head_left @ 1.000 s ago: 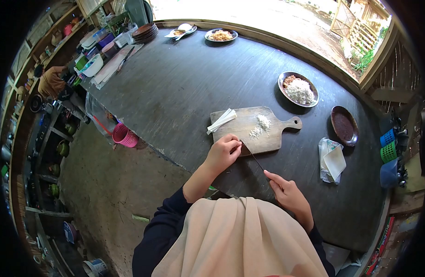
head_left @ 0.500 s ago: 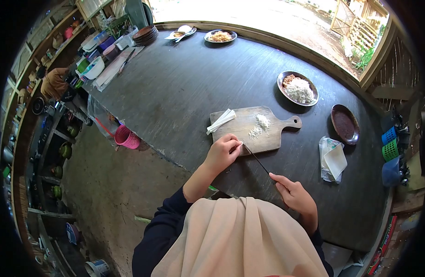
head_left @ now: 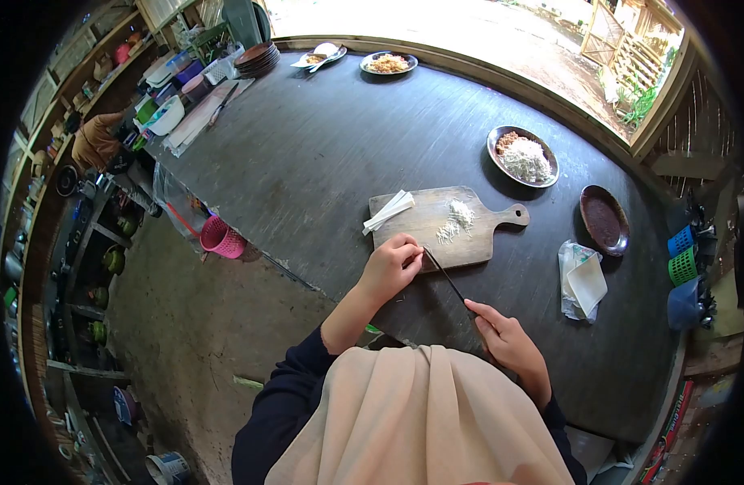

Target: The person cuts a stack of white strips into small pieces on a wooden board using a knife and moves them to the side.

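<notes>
My right hand (head_left: 505, 339) is closed around the handle of a thin dark knife (head_left: 446, 280), whose blade points away to the upper left. The knife's tip end meets the fingertips of my left hand (head_left: 394, 265), closed at the near edge of a wooden cutting board (head_left: 481, 250). A small whitish piece seems to be pinched there, mostly hidden by the fingers. Just beyond my left hand, several white strips (head_left: 389, 212) lie on the board. Finely cut white bits (head_left: 454, 222) form a small pile at the board's middle.
Beyond the board stands a plate (head_left: 554, 174) of white shreds and brownish food. To the right are a dark brown oval dish (head_left: 604, 222) and white slabs on plastic (head_left: 587, 284). Farther off are a food plate (head_left: 388, 63), stacked brown plates (head_left: 255, 61) and a pink basket (head_left: 222, 239).
My right hand has shifted slightly left and toward my left hand, along with the knife. My left hand and the things on the board stay put.
</notes>
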A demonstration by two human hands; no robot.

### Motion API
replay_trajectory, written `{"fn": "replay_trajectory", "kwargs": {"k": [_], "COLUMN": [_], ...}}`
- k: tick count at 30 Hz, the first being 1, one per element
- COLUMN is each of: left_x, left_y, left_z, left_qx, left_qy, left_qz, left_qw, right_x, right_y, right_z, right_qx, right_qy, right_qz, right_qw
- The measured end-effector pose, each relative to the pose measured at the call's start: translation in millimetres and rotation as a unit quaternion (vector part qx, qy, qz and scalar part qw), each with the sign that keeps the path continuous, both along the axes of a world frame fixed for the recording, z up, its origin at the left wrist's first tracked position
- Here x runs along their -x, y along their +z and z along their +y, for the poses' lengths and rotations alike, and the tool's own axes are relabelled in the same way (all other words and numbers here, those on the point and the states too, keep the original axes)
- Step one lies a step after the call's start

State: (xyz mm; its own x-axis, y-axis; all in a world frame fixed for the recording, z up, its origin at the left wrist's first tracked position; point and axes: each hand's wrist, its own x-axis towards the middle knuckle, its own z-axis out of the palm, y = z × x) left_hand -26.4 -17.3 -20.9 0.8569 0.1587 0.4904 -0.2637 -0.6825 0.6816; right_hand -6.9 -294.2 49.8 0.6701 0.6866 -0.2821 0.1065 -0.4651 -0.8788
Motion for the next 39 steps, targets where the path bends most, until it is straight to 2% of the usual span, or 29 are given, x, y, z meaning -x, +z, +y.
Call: {"fn": "replay_trajectory", "kwargs": {"k": [2,5,11,18,23,39], "left_x": [0.0,0.4,-0.2,-1.2,-0.2,0.6], "left_y": [-0.4,1.6,0.9,-1.4,-0.7,5.5], "left_z": [0.5,0.1,0.1,0.4,1.0,0.4], "left_qx": [-0.003,0.001,-0.009,-0.006,0.000,0.025], "left_qy": [-0.001,-0.002,-0.001,-0.002,-0.002,-0.006], "left_qz": [0.001,0.014,-0.003,0.004,0.007,0.016], "left_qw": [1.000,1.000,1.000,1.000,1.000,1.000], "right_x": [-2.9,-6.0,-12.0,-8.3,-4.2,-8.3], "right_y": [-3.4,-8.7,12.2,-0.6,-6.9,-3.8], "right_z": [2.4,3.3,-7.2,-7.1,4.2,-0.2], "right_qx": [-0.024,-0.055,0.009,-0.021,-0.030,-0.025], "right_qy": [-0.014,-0.008,0.013,0.019,-0.029,-0.003], "right_qz": [0.075,0.105,0.101,0.076,0.064,0.064], "right_qw": [0.997,0.993,0.995,0.997,0.997,0.998]}}
